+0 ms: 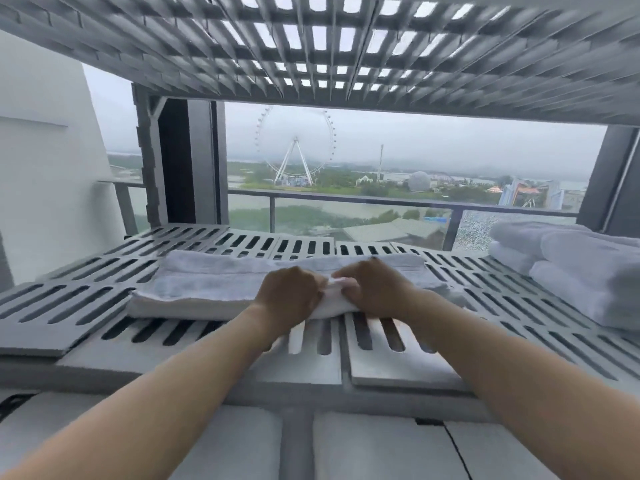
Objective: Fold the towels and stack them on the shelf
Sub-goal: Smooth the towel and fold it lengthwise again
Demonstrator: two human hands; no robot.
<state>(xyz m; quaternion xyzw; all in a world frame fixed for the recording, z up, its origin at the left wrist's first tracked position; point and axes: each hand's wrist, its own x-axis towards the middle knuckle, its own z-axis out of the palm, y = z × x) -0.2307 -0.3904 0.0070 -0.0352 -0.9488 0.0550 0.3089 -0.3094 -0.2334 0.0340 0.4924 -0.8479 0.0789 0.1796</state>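
Observation:
A folded white towel [207, 282] lies flat on the grey slotted shelf [69, 303], stretched left to right. Both my hands meet at its near edge in the middle. My left hand [289, 292] has its fingers curled and grips a bunched fold of the towel. My right hand [372, 289] pinches the same bunched fold from the right side. A stack of folded white towels [581, 268] sits on the shelf at the far right.
Another slotted grey shelf [311, 46] hangs low overhead. Behind the shelf runs a glass balcony railing [346, 199], with a dark pillar [180, 161] at the back left. White cushioned surfaces [381, 445] lie below the shelf's front edge.

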